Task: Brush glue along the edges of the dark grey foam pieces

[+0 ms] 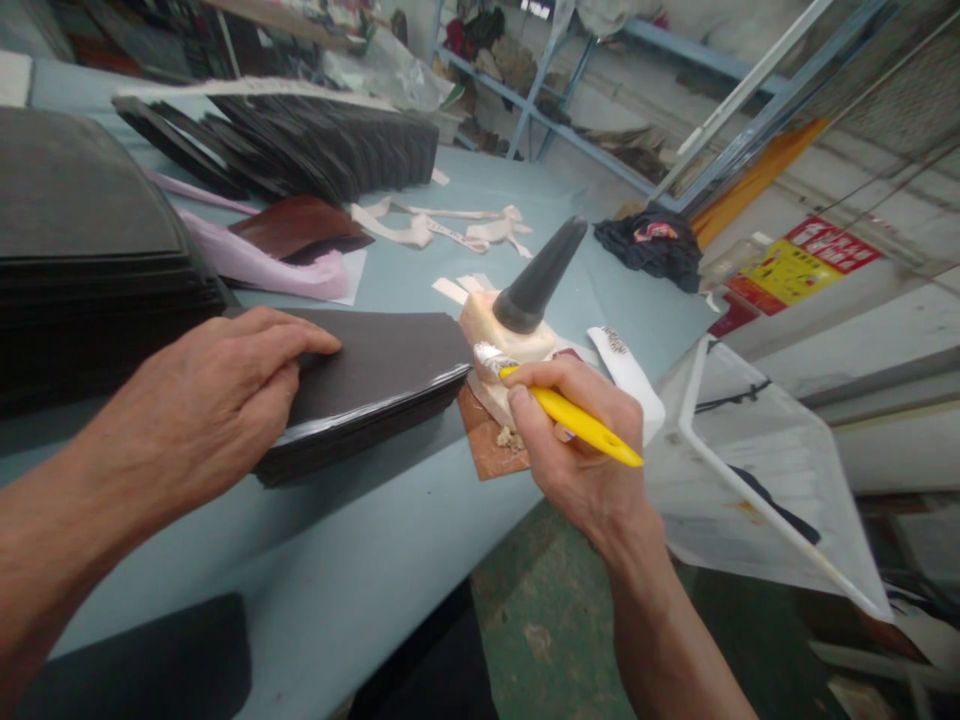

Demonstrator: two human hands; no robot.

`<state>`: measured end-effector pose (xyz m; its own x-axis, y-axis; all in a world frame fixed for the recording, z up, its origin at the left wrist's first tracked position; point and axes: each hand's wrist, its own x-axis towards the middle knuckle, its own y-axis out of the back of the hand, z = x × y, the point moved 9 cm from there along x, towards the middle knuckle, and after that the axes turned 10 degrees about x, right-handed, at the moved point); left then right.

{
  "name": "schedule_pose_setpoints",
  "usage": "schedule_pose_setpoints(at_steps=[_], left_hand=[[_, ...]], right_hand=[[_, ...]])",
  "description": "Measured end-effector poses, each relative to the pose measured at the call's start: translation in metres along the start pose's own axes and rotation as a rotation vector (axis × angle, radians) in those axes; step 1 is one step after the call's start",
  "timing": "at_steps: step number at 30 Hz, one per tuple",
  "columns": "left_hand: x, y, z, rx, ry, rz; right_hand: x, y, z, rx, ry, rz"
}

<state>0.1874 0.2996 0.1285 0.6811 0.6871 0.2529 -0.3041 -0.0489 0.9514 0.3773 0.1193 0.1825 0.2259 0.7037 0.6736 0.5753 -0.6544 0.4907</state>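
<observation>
Black stack [375, 360]: near edge glossy, side apparently uncoated
Left hand [229, 400]: grip released, atop stack
Right hand [581, 435]: grip clenching yellow brush [576, 415], right of stack

Left hand [217, 400] lies palm-down, index extended; right hand [581, 435] curls in a pinch.

Brush handle [576, 419]: glossy, smooth plastic. Sheet stack [375, 350]: matt top, glossy wet-looking edge. Bin [705, 510]: translucent plastic. Pink strip [277, 262]: soft-looking cloth, frayed edge. Shelf frame [495, 89]: painted, metal-looking.
</observation>
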Motion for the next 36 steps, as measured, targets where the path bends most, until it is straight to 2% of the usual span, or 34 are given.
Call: schedule_pose_setpoints(at_steps=[6, 13, 19, 22, 30, 36], left_hand=[[0.001, 0.003, 0.007, -0.023, 0.014, -0.064], [-0.001, 0.001, 0.009, -0.024, 0.001, -0.081], [-0.001, 0.001, 0.010, -0.047, 0.027, -0.096], [-0.001, 0.001, 0.009, -0.041, 0.032, -0.093], [-0.001, 0.000, 0.010, -0.049, 0.010, -0.087], [0.000, 0.001, 0.008, -0.063, 0.003, -0.100]], right_hand=[[-0.005, -0.012, -0.002, -0.011, -0.014, -0.027], [-0.011, -0.024, -0.016, 0.111, -0.073, -0.059], [-0.011, -0.009, -0.003, 0.070, -0.157, 0.094], [-0.013, -0.015, -0.002, 0.045, -0.167, 0.081], [-0.018, -0.048, -0.041, 0.208, -0.118, 0.012], [-0.024, -0.065, -0.064, 0.308, -0.134, -0.026]])
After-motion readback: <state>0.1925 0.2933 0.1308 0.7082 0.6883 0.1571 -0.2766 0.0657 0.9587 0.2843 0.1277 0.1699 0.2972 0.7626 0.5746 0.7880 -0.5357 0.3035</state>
